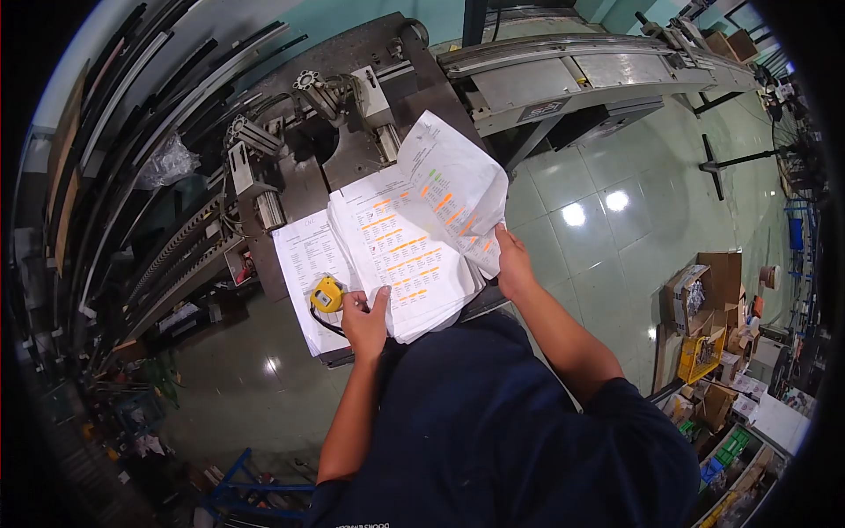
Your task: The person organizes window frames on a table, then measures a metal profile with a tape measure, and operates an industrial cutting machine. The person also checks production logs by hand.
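A thick stack of printed papers [400,255] with orange highlighter marks lies on the machine's dark metal table. My right hand [516,262] grips the edge of a lifted, curled sheet [456,180], which also carries green marks near its top. Over the lower left edge of the stack, my left hand [365,319] rests with its thumb on the pages; its fingers curl at the side, partly hidden. Just beside those fingers sits a yellow tape measure [326,295] with a black strap, on top of another printed sheet [304,251].
Behind the papers are metal clamps [321,92] on the machine table [431,88]. A long metal rail [563,66] extends to the right. Dark profiles [132,88] lean at left. A cardboard box [717,286] and yellow crate [701,354] stand on the tiled floor at right.
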{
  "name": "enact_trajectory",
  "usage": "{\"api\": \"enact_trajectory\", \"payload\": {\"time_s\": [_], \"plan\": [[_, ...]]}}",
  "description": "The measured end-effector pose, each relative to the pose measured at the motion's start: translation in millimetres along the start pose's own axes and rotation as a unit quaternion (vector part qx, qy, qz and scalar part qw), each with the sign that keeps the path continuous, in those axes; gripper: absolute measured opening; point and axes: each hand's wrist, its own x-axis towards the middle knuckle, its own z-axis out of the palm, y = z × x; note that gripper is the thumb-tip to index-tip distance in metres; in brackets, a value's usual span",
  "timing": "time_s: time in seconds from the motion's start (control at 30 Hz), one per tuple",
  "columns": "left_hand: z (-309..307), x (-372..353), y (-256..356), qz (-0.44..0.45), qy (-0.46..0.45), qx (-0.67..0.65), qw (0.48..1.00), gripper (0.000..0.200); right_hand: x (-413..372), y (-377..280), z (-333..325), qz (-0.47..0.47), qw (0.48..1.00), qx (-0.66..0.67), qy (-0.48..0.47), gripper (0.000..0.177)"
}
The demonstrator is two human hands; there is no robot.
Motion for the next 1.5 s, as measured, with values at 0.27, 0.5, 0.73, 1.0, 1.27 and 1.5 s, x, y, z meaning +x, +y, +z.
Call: {"api": "enact_trajectory", "payload": {"time_s": [0.27,0.5,0.73,1.0,1.27,1.5], "plan": [[-7,-3,12,0.011,-0.007,0.003,1.000,0.041,-6,-7,3,0.007,1.000,-0.002,-0.015,0.038],[-8,-15,8,0.115,0.061,0.050,0.990,0.034,-12,-21,4,0.007,0.999,0.020,-0.035,0.038],[-12,-26,32,0.116,0.033,-0.008,0.993,0.028,-16,-25,1,0.022,0.999,0.031,-0.038,0.039],[-10,-31,44,0.094,-0.023,-0.121,0.988,0.018,-21,-26,-1,0.052,0.996,0.041,-0.065,0.043],[-14,-26,81,0.150,-0.048,-0.108,0.982,0.018,-16,-34,-11,0.089,0.985,0.082,-0.125,0.057],[-19,-24,93,0.148,-0.067,-0.118,0.980,0.019,-11,-37,-13,0.112,0.968,0.173,-0.145,0.056]]}}
